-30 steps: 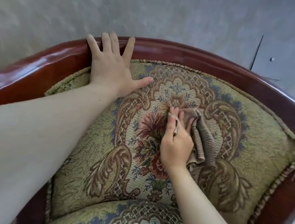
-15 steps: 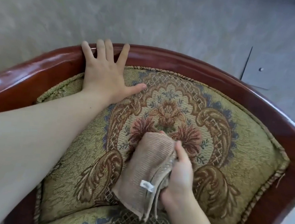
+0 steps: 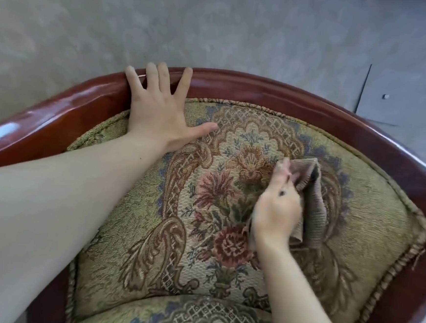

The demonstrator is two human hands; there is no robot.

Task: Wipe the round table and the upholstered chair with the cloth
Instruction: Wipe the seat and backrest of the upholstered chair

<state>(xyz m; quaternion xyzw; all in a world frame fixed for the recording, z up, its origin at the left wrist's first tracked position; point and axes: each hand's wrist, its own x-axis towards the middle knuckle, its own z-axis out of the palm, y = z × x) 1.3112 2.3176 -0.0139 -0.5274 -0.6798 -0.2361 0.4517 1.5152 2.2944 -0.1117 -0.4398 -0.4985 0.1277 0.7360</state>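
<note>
The blurry right grip (image 3: 276,212) hides part of the cloth (image 3: 317,202). The chair (image 3: 263,90) is cut off at 6 o'clock.

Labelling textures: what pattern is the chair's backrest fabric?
The backrest fabric is floral tapestry: red-pink flowers, brown scrolls on olive-gold. Head view.

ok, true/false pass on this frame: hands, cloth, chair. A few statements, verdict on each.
1. The right hand holds the cloth against the chair's backrest. True.
2. The left hand lies flat, with its fingertips on the wooden rail. True.
3. The cloth is draped over the wooden rail. False: it lies on the upholstery, right of the floral centre and below the rail.
4. The left hand holds a second cloth. False: it holds nothing.
5. The cloth is plain white. False: it is brownish and ribbed.
</note>
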